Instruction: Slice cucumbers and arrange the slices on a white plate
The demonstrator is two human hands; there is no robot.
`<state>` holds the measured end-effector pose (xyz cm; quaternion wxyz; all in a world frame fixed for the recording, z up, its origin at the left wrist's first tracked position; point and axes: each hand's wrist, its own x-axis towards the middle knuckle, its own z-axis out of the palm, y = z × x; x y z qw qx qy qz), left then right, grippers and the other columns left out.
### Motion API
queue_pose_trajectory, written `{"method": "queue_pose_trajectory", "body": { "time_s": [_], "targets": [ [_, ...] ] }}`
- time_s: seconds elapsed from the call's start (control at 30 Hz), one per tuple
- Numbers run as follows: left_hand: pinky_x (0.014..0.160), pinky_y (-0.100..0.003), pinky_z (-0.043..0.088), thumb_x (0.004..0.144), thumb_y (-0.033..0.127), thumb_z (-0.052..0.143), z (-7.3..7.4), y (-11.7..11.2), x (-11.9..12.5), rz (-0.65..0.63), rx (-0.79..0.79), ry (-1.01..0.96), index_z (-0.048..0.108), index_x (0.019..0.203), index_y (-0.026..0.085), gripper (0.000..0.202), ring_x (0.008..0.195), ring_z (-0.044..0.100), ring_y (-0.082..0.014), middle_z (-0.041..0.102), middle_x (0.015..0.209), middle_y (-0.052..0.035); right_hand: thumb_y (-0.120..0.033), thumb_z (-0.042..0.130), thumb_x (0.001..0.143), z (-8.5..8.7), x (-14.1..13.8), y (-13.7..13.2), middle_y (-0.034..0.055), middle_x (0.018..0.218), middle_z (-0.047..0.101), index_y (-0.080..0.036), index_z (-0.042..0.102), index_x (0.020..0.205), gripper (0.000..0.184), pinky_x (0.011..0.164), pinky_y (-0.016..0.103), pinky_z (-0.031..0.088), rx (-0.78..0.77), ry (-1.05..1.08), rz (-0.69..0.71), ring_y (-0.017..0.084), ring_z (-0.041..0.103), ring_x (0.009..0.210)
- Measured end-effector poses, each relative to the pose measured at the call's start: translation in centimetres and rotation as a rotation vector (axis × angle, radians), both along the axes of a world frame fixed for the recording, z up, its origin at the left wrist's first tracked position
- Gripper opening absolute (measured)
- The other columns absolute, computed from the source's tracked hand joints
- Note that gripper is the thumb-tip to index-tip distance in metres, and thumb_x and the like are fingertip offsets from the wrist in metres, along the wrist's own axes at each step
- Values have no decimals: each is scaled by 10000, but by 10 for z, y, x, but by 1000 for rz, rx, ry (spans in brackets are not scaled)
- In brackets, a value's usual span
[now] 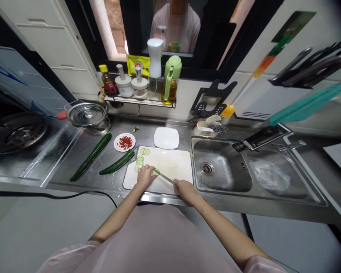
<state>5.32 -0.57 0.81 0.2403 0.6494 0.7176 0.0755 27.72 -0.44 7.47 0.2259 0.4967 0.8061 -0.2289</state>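
On the white cutting board [173,157], the fingers of my left hand [145,176] are closed on pale-green cucumber slices [155,172]. My right hand [185,189] grips the handle of a kitchen knife [167,178], its blade reaching left to those slices. More round cucumber slices [139,159] lie in an overlapping row along the board's left part. Beside the board rests a cut cucumber [117,163], one end touching or close to its left edge. A longer whole cucumber [91,157] lies further left on the steel counter.
Behind the board stand a white plate [166,137] and a small dish [116,143] of chopped red pieces. A lidded steel pot [98,123] is at back left. Right of the board is a sink [221,182] with a faucet [261,137]. Bottles and jars fill a wall rack [130,100].
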Motion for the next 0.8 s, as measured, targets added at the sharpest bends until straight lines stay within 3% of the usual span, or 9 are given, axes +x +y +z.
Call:
{"method": "queue_pose_trajectory", "body": {
  "time_s": [0.5, 0.8],
  "targets": [
    [937, -366, 300, 794, 376, 643, 1, 0, 0, 10, -17, 3, 645, 1112, 282, 331, 1110, 487, -246, 602, 1099, -56, -101, 374, 876, 1, -6, -2, 147, 968, 676, -167, 556, 1079, 280, 697, 286, 402, 19, -30, 20, 237, 647, 920],
    [946, -385, 285, 795, 397, 621, 6, 2, 2, 1, -28, 35, 625, 1111, 274, 339, 1114, 478, -258, 596, 1102, -62, -170, 368, 921, -9, 11, -12, 134, 964, 685, -190, 555, 1089, 251, 709, 275, 392, 39, -47, -7, 220, 650, 916]
  ]
}}
